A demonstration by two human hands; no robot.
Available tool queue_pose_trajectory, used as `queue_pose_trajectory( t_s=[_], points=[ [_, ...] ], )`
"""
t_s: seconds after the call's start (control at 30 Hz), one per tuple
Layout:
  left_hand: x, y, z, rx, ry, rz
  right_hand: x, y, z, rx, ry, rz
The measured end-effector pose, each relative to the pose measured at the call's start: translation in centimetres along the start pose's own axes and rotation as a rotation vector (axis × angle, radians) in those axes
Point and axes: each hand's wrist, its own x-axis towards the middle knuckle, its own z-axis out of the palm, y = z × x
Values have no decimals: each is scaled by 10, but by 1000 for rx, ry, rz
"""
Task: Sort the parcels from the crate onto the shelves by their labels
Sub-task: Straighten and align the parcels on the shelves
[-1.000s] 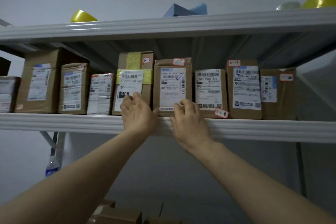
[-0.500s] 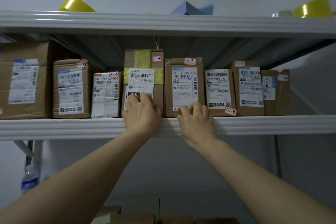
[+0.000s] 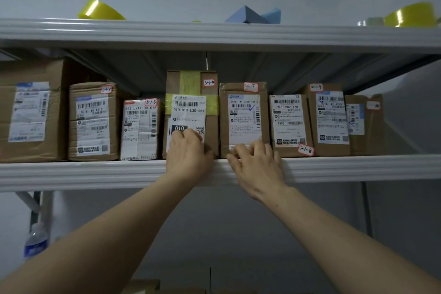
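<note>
Far left of the left hand's fingers, a large carton stands on the shelf, its label too blurred to read. Nearer them is a brown parcel tagged 3-1-4, printed "501E- M1 A21B". Just left of the fingers is the white parcel tagged 3-1-5, reading "642 L714-00 015".

The left hand is on the front of the yellow-taped parcel tagged 3-1-6. Its fingers are bent, with the tips on the lower label just under the black "010" block. They are not wrapped round the box. Above them the label reads "010-010-L30-551".

The right hand has its fingers spread and lightly bent. The tips touch the bottom front edge of the parcel tagged 3-1-7, and the thumb lies along the shelf lip, gripping nothing. Above these fingers are a ZTO logo, "501E- M1 B23C (DA1)" and a blue tick.

Just right of them stands the parcel tagged 3-1-8, printed "507-P802 T70" and "P802". Further right is a parcel whose tag ends in 9, then a last parcel with an unreadable tag.
</note>
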Motion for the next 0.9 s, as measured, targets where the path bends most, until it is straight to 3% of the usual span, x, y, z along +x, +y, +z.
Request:
queue_pose_trajectory(
  t_s=[0.3, 0.43, 0.5, 0.7, 0.9],
  points=[
    [6, 0, 8, -24, 33, 7, 3, 3, 9, -2, 72, -41],
    [2, -5, 2, -59, 88, 28, 1, -8, 17, 74, 339, -91],
    [-3, -15, -8, -59, 144, 51, 1, -24, 21, 131, 426, -151],
    [2, -78, -53, 24, 326, 70, 2, -100, 27, 259, 453, -391],
    [20, -149, -96, 25, 264, 67, 10, -173, 43, 183, 467, -400]
  ],
)
